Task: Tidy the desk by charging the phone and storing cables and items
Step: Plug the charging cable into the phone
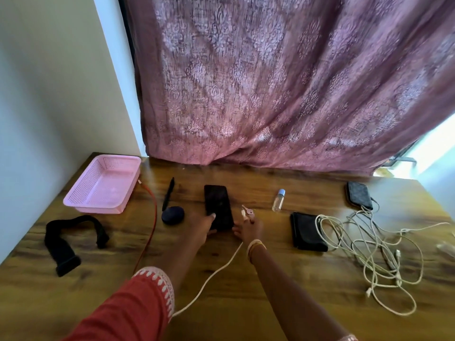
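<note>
Here we have both hands at the middle of the wooden surface point(246, 303), meeting at the near end of the phone point(218, 206), which lies flat and face up with its screen dark; our left hand point(200, 228) rests on the phone's near left corner, thumb on the glass and fingers curled under its edge, so it holds the phone; our right hand point(248, 228) sits just beside the near right corner and pinches the plug end of a white charging cable point(214, 271), the plug sticking up past the fingertips, not yet in the phone; that cable trails back toward the near edge between our arms. Just left of the phone lie a dark round case point(172, 215) and a black pen point(168, 196); a red cable point(154, 217) runs from the pink basket point(81, 200) in the far left corner down toward the near edge; a black strap point(61, 244) lies by the left edge. Right of the phone stand a small clear bottle point(279, 200) and, nearer us, a black wallet point(307, 232); a tangle of white cables point(374, 257) spreads toward the right edge, reaching up to a dark power bank point(360, 195) near the far right corner.
</note>
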